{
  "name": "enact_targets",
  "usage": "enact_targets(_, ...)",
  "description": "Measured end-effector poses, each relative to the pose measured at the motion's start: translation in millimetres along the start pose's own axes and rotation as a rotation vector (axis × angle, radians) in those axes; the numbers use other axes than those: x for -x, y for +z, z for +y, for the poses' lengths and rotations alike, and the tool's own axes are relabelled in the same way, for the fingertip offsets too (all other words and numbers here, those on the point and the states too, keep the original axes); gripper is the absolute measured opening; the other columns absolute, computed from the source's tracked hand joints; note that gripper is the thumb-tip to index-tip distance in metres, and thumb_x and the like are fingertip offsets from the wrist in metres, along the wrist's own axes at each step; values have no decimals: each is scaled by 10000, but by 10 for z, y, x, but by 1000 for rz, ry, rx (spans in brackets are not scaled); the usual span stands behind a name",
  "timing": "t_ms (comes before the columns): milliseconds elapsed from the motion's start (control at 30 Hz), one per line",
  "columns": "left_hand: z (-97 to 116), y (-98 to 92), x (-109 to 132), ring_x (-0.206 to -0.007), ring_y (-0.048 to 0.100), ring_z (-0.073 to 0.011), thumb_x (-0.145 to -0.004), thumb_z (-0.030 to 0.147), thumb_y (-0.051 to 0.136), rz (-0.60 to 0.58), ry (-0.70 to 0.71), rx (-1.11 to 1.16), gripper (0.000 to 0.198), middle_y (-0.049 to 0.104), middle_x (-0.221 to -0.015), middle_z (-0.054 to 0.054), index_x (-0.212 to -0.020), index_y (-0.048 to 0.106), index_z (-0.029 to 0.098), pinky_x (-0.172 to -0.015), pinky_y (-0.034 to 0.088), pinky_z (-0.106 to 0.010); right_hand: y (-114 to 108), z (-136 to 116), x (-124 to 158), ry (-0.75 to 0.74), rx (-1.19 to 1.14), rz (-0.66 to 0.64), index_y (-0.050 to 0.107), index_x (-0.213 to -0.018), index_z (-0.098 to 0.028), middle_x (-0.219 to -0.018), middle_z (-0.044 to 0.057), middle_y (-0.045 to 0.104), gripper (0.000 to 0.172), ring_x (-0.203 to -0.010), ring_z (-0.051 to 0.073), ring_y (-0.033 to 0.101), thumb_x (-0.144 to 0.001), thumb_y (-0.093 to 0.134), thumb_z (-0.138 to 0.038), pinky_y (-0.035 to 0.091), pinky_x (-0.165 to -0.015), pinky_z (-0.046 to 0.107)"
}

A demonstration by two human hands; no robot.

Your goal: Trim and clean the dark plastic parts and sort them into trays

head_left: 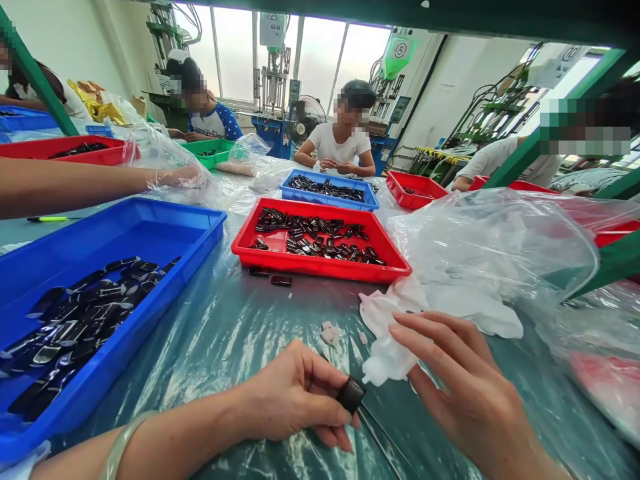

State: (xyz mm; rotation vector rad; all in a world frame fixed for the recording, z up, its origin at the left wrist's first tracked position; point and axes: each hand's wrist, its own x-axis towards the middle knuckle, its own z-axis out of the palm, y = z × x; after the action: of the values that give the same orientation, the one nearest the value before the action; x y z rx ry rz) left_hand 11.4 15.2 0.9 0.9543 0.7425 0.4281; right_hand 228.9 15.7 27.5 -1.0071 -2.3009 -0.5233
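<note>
My left hand (pixel 305 393) is closed on a small glossy black plastic piece (pixel 351 395), pinched between thumb and fingers. My right hand (pixel 465 380) has its fingers stretched and parted beside a translucent white squeeze bottle (pixel 385 360); whether the fingertips touch the bottle I cannot tell. That bottle lies on its side against a white cloth (pixel 380 310). Under my left hand, a thin dark metal tool (pixel 377 437) with two long prongs rests on the plastic-covered table. Small pale scraps (pixel 330 333) lie just beyond my left hand.
A red tray (pixel 320 263) of black pieces stands ahead, with loose black pieces (pixel 281 281) before it. A large blue tray (pixel 200 233) fills the left. Clear plastic bags (pixel 500 233) bulge at right. Another person's arm (pixel 75 185) reaches in from the left; several people sit around the table.
</note>
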Motion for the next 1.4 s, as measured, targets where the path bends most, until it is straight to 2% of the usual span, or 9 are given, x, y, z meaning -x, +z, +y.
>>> enact_targets(267,-17,-10,-10,-557,610,-91,-644,159,616,-41,-7,-43,153,620,-580,-15,-757,697,94,-553,480,-157,9,-57,53,-12,25,44,568,-1032,-193,-1039,83,642,333,-967,227,526,-785,491,17,428,-767,390)
enact_targets(733,-25,-5,-2,-546,600,-98,-624,215,671,-55,-41,-29,165,617,-583,-6,-747,708,110,-568,478,-179,5,-109,98,42,9,42,580,-1063,-250,-1070,39,652,378,-1012,221,554,-782,522,-5,444,-781,379)
enact_targets(1000,-14,6,2,-540,601,-91,-617,200,678,-59,-40,-9,160,611,-571,-7,-741,703,102,-552,480,-166,-7,-81,84,-16,-1,32,577,-1048,-202,-1046,71,658,355,-970,226,554,-777,512,17,436,-759,386)
enact_targets(1400,-39,-7,-1,-536,602,-92,-625,203,670,-63,-47,-16,153,612,-581,-2,-744,710,115,-555,482,-169,-42,-41,91,-32,-35,20,594,-1031,-219,-1056,58,656,337,-973,219,565,-790,494,-7,440,-759,374)
